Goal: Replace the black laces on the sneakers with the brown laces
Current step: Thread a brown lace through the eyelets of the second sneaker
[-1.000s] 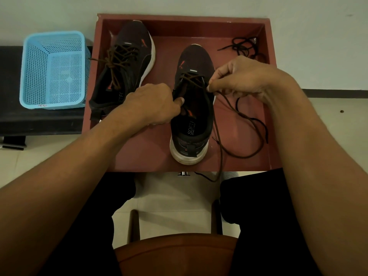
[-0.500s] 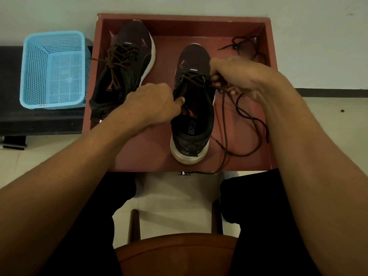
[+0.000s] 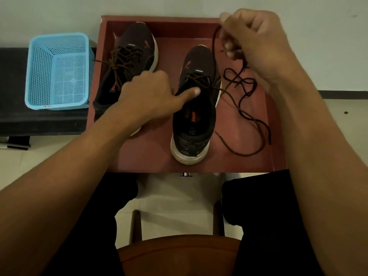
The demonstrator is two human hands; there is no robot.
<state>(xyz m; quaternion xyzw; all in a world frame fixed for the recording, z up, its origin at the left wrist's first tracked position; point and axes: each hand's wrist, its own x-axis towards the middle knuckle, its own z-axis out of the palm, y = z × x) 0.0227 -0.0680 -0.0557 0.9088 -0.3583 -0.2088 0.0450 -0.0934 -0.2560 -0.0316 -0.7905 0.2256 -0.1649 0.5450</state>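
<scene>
Two dark sneakers stand in a red-brown tray (image 3: 277,136). The left sneaker (image 3: 137,42) carries a tied brown lace. The right sneaker (image 3: 194,124) has a brown lace (image 3: 245,154) threaded through its upper eyelets; one loose end trails across the tray floor. My left hand (image 3: 147,96) presses one straight digit on the lace crossing at this shoe's tongue. My right hand (image 3: 254,42) is raised over the tray's far right corner and pinches the other brown strand, drawn up from the shoe. A removed black lace (image 3: 240,80) lies looped under that hand.
A light blue perforated basket (image 3: 57,70) sits on a dark bench (image 3: 39,120) left of the tray. A white wall is behind. My legs in black trousers and a brown chair seat (image 3: 179,253) are below the tray's near edge.
My right hand rose up and to the right, pulling the brown lace through the shoe. My left hand loosened its grip on the collar and now presses a digit on the laces.
</scene>
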